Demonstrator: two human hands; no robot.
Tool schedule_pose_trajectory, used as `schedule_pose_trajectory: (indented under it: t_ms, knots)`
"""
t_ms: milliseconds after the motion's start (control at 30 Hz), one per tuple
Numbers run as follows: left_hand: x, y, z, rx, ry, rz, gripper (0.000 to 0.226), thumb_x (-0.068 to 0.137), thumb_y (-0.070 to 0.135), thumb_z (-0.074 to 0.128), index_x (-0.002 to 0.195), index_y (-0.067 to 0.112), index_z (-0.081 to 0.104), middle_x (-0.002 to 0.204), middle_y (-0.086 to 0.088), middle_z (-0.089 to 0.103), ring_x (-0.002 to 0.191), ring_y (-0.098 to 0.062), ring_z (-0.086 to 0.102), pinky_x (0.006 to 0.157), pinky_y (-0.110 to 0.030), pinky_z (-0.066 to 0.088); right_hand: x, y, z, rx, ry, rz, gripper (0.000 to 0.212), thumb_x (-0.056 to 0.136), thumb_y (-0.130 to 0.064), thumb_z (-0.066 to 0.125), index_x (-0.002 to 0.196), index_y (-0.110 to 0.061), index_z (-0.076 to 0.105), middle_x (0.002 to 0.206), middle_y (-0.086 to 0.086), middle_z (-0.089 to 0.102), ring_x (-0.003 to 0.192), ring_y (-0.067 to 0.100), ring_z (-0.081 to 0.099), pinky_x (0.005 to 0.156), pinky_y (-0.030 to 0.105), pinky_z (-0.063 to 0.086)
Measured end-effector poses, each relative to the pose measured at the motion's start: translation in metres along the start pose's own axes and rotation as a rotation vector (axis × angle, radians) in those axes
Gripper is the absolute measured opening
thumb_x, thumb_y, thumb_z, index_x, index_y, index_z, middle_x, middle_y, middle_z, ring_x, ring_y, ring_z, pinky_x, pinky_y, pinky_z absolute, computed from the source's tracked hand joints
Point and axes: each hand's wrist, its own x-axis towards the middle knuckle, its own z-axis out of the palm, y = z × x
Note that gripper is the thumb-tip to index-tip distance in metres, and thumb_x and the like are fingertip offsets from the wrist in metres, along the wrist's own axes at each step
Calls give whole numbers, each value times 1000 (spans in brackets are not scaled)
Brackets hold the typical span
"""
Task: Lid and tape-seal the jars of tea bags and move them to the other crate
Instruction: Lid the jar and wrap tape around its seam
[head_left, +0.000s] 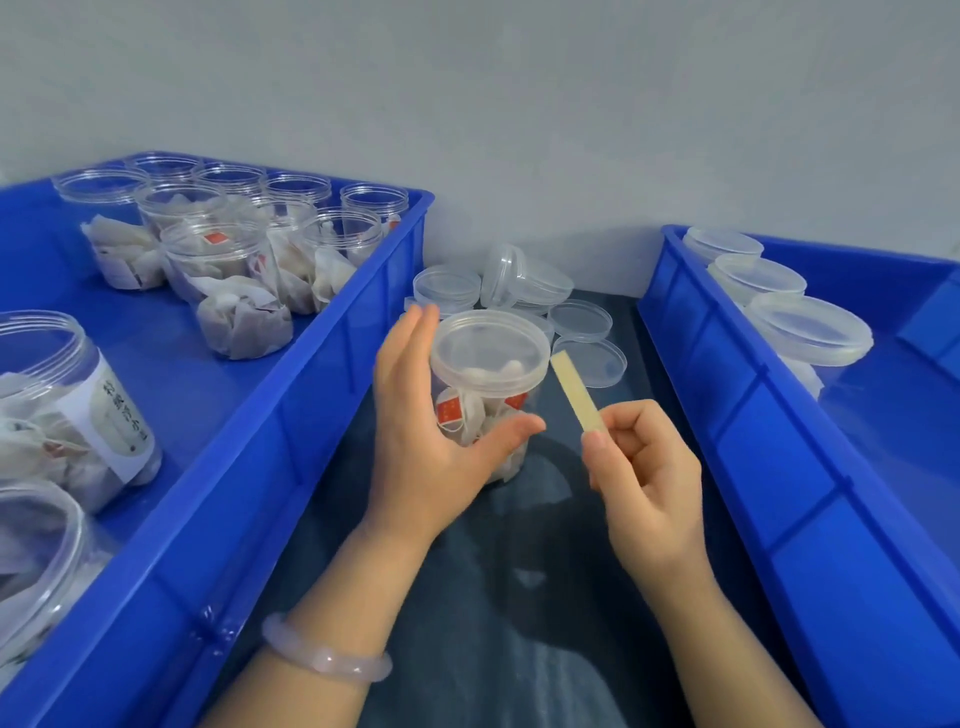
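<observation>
Lidded jar (483, 415) of tea bags sits dead centre, between the crates; left hand (426, 441) grips it, thumb across the front; right hand (644, 467) at 4 o'clock of it pinches a tape strip (574, 392), top end by the lid (491, 353), contact unclear; open jars (228, 260) in left crate (311, 415) at 9 o'clock; sealed jars (810, 327) in right crate (753, 415) at 3 o'clock; loose lids (587, 343) at 12.

Between two blue crates (311, 395), the left hand (426, 441) holds a lidded jar (475, 413) of tea bags; the right hand (647, 473) pinches a strip of tape (574, 392) just beside its lid (491, 351).
</observation>
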Motion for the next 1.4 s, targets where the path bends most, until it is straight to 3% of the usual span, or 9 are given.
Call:
schedule_pose_trajectory:
  t_ms: [67,133,267,467,700,1000,1100,1233,1400]
  knots:
    - [0,12,0,127,120,320,67,77,54,67,125,9,54,124,-5,48,116,-20,46,100,-23,40,-1,1,1,28,11,-30,35,82,-40,42,78,-8,54,60,4,50,50,6,43,46,19,33]
    - [-2,19,3,111,51,465,44,80,41,70,111,10,65,108,-6,59,95,-20,55,85,-27,48,0,5,-1,-6,12,-52,39,86,-37,34,78,-6,55,60,6,51,51,7,45,48,20,35]
    - [-8,21,12,25,-127,378,31,77,24,74,100,4,73,100,-8,68,85,-14,64,78,-28,55,0,9,-7,-100,-7,-82,33,87,-33,31,76,-12,55,58,-1,52,49,11,46,44,31,37]
    - [-9,20,13,-29,-126,277,20,76,15,76,94,8,75,94,1,68,86,-6,64,80,-18,52,0,8,-8,-276,17,-105,38,86,-34,30,75,-10,57,53,8,50,45,21,45,44,44,39]
    - [-12,19,15,131,-91,318,10,71,4,74,81,5,77,82,-5,73,77,-9,63,73,-18,52,-1,5,-8,-465,-6,-108,44,84,-37,27,73,-6,57,51,5,53,46,25,49,46,44,42]
    - [-12,17,14,200,-149,346,5,70,-3,66,68,-2,71,68,-10,68,60,-23,64,55,-33,52,-1,3,-6,-517,-23,-90,47,82,-38,27,70,-3,57,50,7,52,46,28,48,46,46,41]
    - [-10,17,11,170,-149,320,8,70,-3,67,71,2,72,70,-6,69,65,-17,64,61,-26,53,-1,4,-8,-499,-5,-85,47,82,-38,28,69,-5,58,48,7,51,45,27,47,44,45,40]
    - [-8,15,5,84,-309,309,28,74,9,75,102,9,74,96,-1,71,89,-5,61,83,-15,49,1,6,-9,-447,20,-43,46,82,-40,29,70,-6,57,50,7,51,47,27,48,47,47,42]
    - [-6,13,3,91,-381,346,32,78,2,72,108,11,72,91,-4,65,89,2,57,83,-9,46,1,5,-7,-487,-20,-50,45,80,-39,28,67,-4,54,47,8,48,45,28,44,45,46,40]
